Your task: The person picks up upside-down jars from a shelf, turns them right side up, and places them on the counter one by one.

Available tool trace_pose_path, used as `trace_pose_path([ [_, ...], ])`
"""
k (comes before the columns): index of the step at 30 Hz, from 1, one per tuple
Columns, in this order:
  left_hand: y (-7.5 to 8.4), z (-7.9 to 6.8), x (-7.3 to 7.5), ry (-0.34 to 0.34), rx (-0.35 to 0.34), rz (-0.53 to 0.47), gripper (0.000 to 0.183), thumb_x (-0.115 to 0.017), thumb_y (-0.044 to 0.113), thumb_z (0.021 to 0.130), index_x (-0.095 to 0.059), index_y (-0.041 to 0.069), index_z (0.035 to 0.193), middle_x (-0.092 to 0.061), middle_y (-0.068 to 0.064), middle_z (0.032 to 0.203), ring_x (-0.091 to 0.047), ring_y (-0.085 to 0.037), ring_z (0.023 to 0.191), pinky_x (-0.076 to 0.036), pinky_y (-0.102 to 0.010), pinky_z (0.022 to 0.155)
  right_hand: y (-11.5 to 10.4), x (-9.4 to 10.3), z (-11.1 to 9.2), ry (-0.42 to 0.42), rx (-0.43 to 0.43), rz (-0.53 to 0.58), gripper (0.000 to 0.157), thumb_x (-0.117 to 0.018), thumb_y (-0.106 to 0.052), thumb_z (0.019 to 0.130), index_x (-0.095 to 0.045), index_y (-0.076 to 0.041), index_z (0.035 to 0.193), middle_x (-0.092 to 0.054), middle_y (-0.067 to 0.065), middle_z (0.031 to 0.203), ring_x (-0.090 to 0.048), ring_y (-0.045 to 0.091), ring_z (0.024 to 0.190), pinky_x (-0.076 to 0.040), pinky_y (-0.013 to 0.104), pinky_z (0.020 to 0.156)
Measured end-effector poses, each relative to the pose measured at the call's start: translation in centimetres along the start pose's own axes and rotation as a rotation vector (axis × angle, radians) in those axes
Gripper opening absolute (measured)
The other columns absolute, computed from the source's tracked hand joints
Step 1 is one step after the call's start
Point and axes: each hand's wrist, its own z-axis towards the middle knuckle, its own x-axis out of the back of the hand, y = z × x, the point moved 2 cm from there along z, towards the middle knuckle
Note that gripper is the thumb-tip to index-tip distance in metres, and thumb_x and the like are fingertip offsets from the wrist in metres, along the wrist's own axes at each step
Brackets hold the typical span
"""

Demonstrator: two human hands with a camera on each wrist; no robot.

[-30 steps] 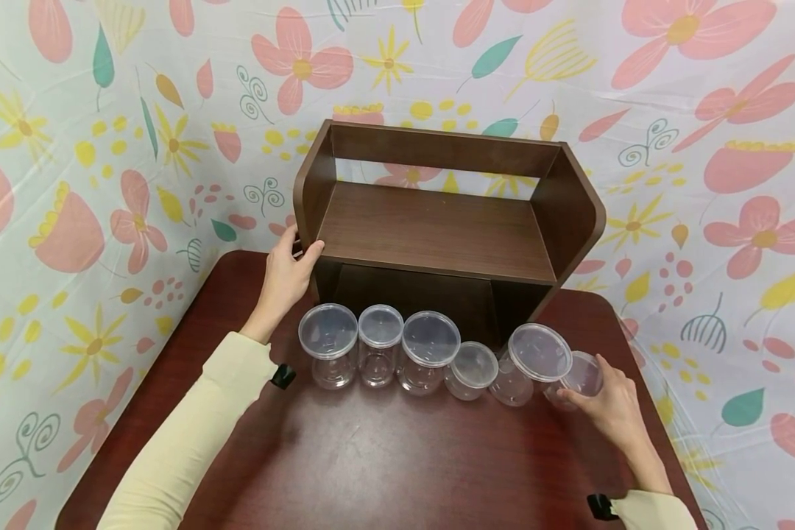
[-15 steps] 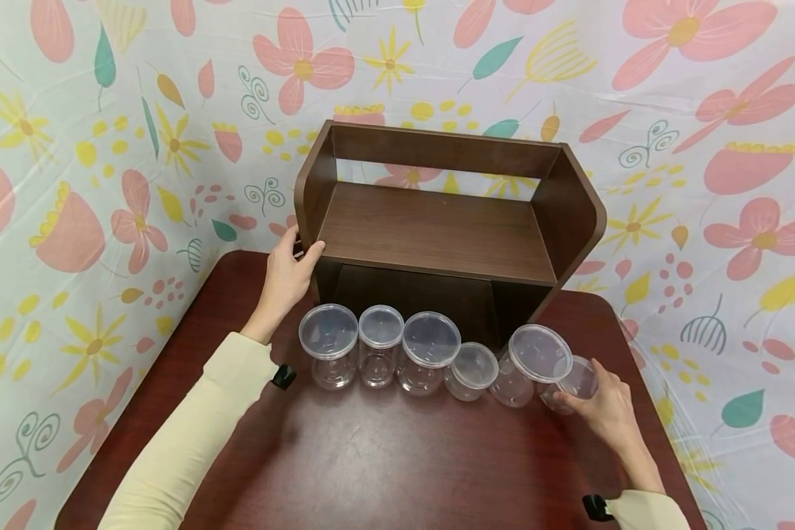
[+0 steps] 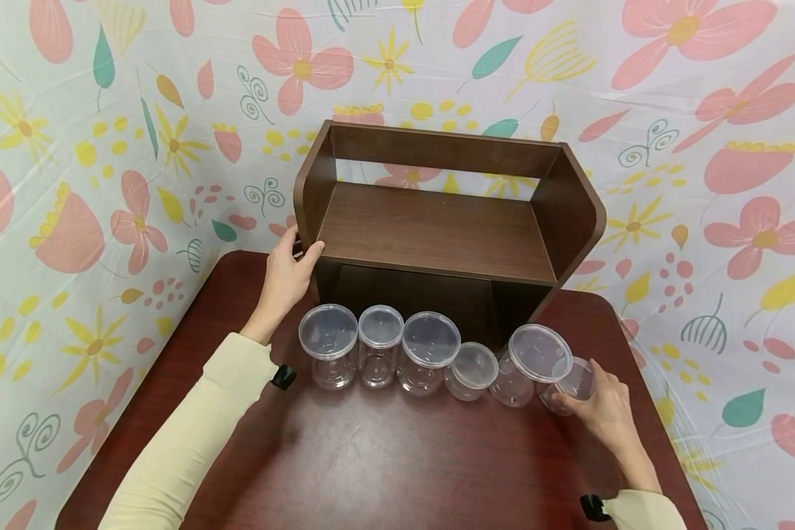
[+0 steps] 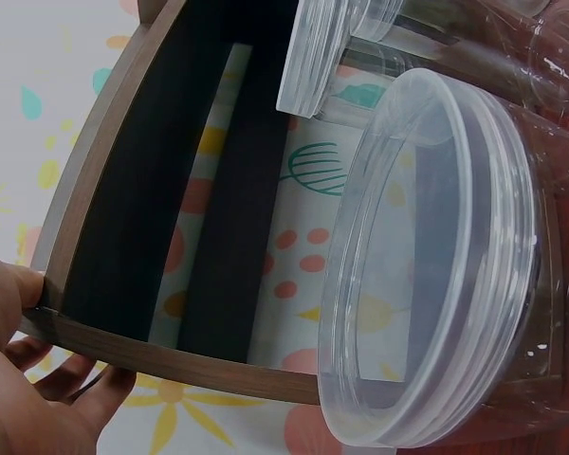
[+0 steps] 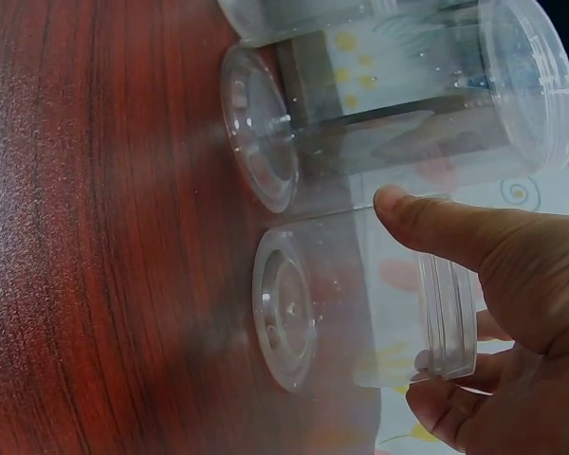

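My left hand (image 3: 285,276) grips the left side panel of a dark brown wooden shelf (image 3: 437,228). In the left wrist view, the thumb lies over the panel's edge and the fingers curl behind it. At the right end of a row of clear plastic jars, my right hand (image 3: 609,412) holds a short lidded jar (image 5: 332,303) by its lid, thumb on one side and fingers on the other. That jar stands upright on the table, close beside a taller wide-lidded jar (image 3: 539,353). The fingers' far side is partly hidden in the head view.
More lidded jars stand left of these: a small one (image 3: 473,366), a wide one (image 3: 430,338), a narrow one (image 3: 380,327) and another wide one (image 3: 328,331). The row is before the shelf's lower compartment. Behind the reddish-brown table (image 3: 384,471) hangs a flowered cloth (image 3: 715,221).
My right hand has shifted slightly left with the short jar, bringing it closer to the taller jar. My left hand and the shelf have stayed in place.
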Motion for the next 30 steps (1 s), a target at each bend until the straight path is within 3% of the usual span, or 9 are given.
trace_pose_path([
  [21,0.2,0.0,-0.1,0.021,0.008,-0.019,0.046,-0.066,0.021,0.102,-0.055,0.002,0.142,-0.061,-0.023,0.134,-0.057,-0.036,0.130,-0.050,-0.050,0.104,0.1,-0.3,0.1,0.014,0.008,-0.012,0.101,-0.094,-0.018,0.068,-0.037,0.022,0.142,-0.046,0.051,0.123,-0.040,0.064,0.112,-0.032,0.070,0.094],
  [26,0.1,-0.2,0.1,0.004,-0.003,-0.018,0.049,-0.067,0.026,0.102,-0.055,0.005,0.145,-0.061,-0.020,0.136,-0.057,-0.035,0.130,-0.050,-0.049,0.104,-0.1,0.4,-0.3,0.001,0.003,0.037,0.110,-0.095,-0.020,0.069,-0.030,0.020,0.148,-0.039,0.052,0.132,-0.034,0.068,0.121,-0.030,0.074,0.098],
  [30,0.0,-0.7,0.7,-0.016,-0.023,-0.017,0.055,-0.066,0.030,0.103,-0.051,0.006,0.150,-0.059,-0.019,0.140,-0.058,-0.033,0.129,-0.050,-0.047,0.104,-0.4,1.6,-0.4,-0.032,0.031,0.097,0.106,-0.091,-0.022,0.077,-0.027,0.020,0.150,-0.035,0.050,0.140,-0.031,0.069,0.127,-0.028,0.078,0.101],
])
